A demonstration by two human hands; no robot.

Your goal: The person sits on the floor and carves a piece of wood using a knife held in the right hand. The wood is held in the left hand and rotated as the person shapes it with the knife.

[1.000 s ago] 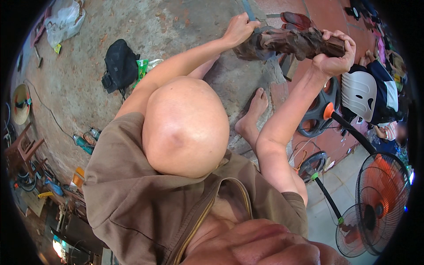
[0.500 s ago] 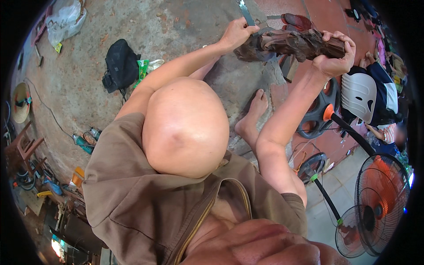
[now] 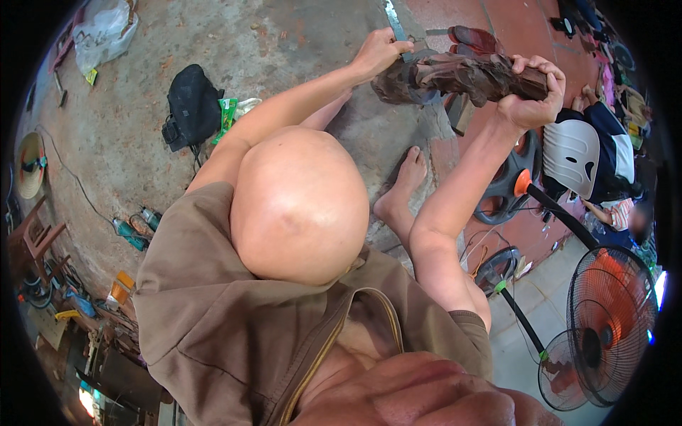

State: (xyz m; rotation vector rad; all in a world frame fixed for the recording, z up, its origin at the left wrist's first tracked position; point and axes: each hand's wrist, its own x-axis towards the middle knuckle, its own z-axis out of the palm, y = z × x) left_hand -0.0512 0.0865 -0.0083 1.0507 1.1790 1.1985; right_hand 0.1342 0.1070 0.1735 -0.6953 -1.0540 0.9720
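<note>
My right hand [image 3: 533, 96] wraps round one end of a dark brown carved wooden piece [image 3: 465, 74], which lies crosswise at the top of the view. The piece has a rough, deeply cut surface and a broader, smoother left end. At that left end my left hand [image 3: 382, 55] is closed on a narrow flat grey-blue strip [image 3: 395, 21], pinching it between thumb and fingers. The strip sticks up past the hand, its lower end against or just beside the wood. Whether the strip is metal or abrasive cloth I cannot tell.
On the concrete floor at left lie a black bag [image 3: 192, 106], a green packet [image 3: 226, 117], power tools [image 3: 131, 234] and a straw hat [image 3: 31, 165]. A standing fan [image 3: 612, 326] and a white slotted plastic chair back [image 3: 572, 157] are at right. Other people sit beyond.
The strip has tilted slightly and shifted at the wood's left end along with my left hand. The carved piece and my right hand sit a little further left in the view.
</note>
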